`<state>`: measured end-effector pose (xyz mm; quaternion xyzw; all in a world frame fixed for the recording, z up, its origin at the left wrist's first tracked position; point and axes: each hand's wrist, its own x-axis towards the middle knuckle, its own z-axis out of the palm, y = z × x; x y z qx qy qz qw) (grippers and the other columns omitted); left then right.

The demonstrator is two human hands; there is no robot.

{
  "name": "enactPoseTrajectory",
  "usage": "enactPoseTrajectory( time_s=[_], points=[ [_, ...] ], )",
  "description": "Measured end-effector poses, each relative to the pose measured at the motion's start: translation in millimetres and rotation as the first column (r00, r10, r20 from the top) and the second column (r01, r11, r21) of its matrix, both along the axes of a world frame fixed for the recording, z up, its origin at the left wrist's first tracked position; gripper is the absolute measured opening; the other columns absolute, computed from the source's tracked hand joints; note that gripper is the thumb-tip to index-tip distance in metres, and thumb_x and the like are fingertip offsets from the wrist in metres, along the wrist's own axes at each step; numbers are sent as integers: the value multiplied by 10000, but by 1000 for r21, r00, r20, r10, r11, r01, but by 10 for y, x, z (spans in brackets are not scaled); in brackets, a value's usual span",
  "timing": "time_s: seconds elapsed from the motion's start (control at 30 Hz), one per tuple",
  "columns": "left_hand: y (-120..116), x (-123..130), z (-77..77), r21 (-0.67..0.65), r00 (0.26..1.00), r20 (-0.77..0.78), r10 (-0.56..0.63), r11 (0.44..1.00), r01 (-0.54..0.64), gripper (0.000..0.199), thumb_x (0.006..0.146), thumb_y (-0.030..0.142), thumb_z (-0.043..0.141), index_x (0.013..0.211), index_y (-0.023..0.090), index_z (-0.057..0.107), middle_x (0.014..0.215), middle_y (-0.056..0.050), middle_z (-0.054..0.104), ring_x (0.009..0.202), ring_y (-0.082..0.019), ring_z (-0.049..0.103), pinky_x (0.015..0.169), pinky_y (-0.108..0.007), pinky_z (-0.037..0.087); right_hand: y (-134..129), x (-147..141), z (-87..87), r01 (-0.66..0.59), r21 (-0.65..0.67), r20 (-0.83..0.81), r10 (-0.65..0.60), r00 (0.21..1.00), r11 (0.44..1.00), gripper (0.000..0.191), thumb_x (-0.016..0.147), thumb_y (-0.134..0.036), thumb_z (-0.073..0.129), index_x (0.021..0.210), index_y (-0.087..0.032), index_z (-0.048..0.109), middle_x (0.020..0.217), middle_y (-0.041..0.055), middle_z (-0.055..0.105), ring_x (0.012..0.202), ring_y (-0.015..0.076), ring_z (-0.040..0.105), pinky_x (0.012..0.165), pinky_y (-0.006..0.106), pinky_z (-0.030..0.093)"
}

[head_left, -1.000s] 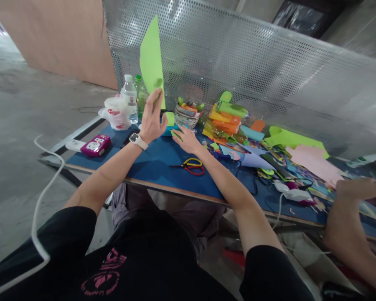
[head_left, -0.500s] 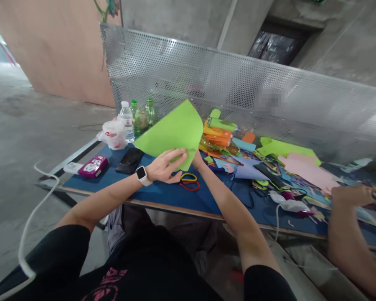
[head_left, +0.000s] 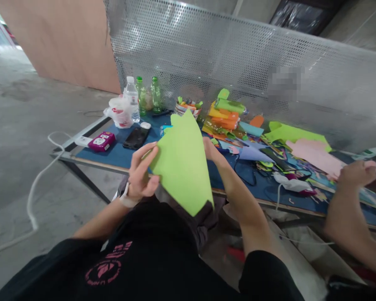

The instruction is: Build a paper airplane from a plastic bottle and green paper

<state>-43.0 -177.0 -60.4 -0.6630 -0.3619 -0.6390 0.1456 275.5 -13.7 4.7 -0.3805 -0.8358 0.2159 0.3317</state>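
Observation:
A bright green paper sheet [head_left: 184, 161] is held up in front of me, slightly bent, with a pointed top and a notched lower right corner. My left hand [head_left: 143, 171] is at its left edge, fingertips overlapping the edge and thumb lower down. The right edge is in my right hand [head_left: 208, 148], whose fingers are hidden behind the sheet. A white watch strap [head_left: 128, 198] circles my left wrist. Beyond the left hand, a black phone [head_left: 137, 137] lies on the blue tabletop [head_left: 113, 161].
A purple packet [head_left: 102, 141], a plastic bag [head_left: 119, 113] and bottles [head_left: 156, 94] stand at left. Behind the sheet is a tub of paper scraps [head_left: 188, 108]. Cut paper [head_left: 253, 152] and cables litter the right. Another person's hand [head_left: 357, 172] is at far right. A perforated metal panel [head_left: 225, 54] backs the table.
The green sheet has come closer to me and turned more upright. My left hand has moved from its face to its left edge. The scissors have gone out of sight.

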Motion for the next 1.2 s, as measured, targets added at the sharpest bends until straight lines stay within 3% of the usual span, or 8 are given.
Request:
enactPoseTrajectory(
  time_s=[0.1,0.23,0.3,0.5,0.77,0.93,1.03,1.2],
  points=[
    [-204,-360,-148,-118,995,89,50,992,-40,646,1239,626,578,1800,360,757,1612,-168,807,1476,-431,836,1240,-700,749,-32,27,-38,54,7,-16,-54,998,999,384,867,-585,841,1022,-234,835,956,106,897,983,386,864,1045,572,725],
    [-324,-710,-357,-418,966,248,75,908,37,607,1210,621,738,1682,253,844,1656,-200,812,902,-210,823,701,-347,718,-149,43,-284,278,-208,-277,-330,903,938,718,899,-774,881,1355,-229,781,700,11,768,783,368,871,925,561,759],
    [-337,-837,-464,-470,946,314,81,879,81,618,1171,599,812,1678,247,852,1677,-200,803,781,-144,737,614,-295,644,-332,98,-470,267,-279,-424,-367,828,923,742,931,-823,871,1388,-253,739,773,32,818,916,394,936,1006,578,779],
    [-258,-1047,-704,-509,934,355,53,848,145,723,1144,623,862,1755,242,800,1756,-221,724,1338,-332,859,957,-410,788,-1291,362,-936,364,-77,-384,-364,848,928,826,1230,-930,382,1685,-298,660,1613,223,858,1693,401,767,1498,699,516],
    [-318,-841,-763,-502,993,53,109,862,-68,843,1207,652,716,1897,184,596,1864,-298,575,1805,-515,558,1513,-774,499,-2013,250,-1084,450,125,-282,-403,870,884,825,1297,-824,235,1729,-282,683,1777,249,745,1871,435,569,1527,745,477],
    [-388,-737,-748,-555,997,-65,38,829,-68,864,1214,648,705,1912,163,547,1957,-326,511,1907,-550,432,1591,-852,304,-1636,203,-779,377,32,73,-378,923,926,904,1278,-887,310,1880,-271,585,1977,211,592,1968,448,391,1593,768,361],
    [-386,-772,-690,-577,995,-101,23,813,-78,758,1224,660,700,1824,200,644,1957,-306,538,1904,-542,455,1595,-889,231,-1091,275,-517,342,-31,238,-325,915,939,742,1297,-728,438,1753,-230,746,1894,220,687,1875,476,542,1546,757,461],
    [-204,-933,-500,-573,988,-148,31,812,-111,613,1263,673,628,1644,216,775,1860,-291,635,1836,-549,545,1536,-934,322,-435,340,-289,10,-117,390,37,920,993,530,1233,-473,576,1570,-238,911,1720,169,826,1709,485,702,1484,752,533]
  ],
)
